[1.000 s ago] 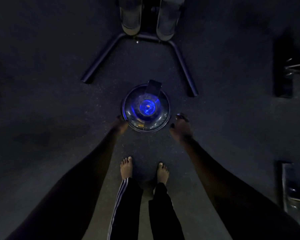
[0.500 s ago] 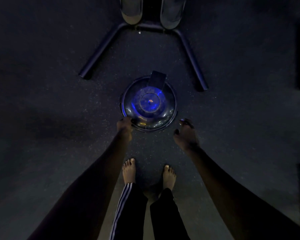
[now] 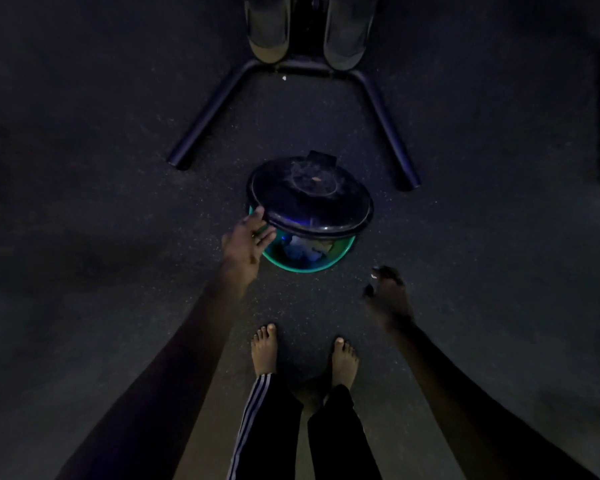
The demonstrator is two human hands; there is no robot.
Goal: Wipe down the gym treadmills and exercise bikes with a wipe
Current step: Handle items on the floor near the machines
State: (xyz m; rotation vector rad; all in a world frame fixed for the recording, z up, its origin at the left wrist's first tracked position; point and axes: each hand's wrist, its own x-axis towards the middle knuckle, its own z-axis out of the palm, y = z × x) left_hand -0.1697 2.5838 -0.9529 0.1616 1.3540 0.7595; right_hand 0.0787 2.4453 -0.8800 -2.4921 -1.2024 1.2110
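My left hand (image 3: 248, 242) grips the lid (image 3: 310, 199) by its left edge, tilted off the green bin (image 3: 312, 270) — right hand (image 3: 388, 296) curled nearby, can't tell if it holds anything.

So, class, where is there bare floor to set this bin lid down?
Bare floor lies left of the left hand gripping the lid, and right of the bin past the right hand. Tighter: between bin and the machine's frame legs, and between bin and bare feet.

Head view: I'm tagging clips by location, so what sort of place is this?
Probably a gym: speckled rubber flooring, a machine's splayed tubular base with two pedals above it, and a bin whose lid the left hand holds.
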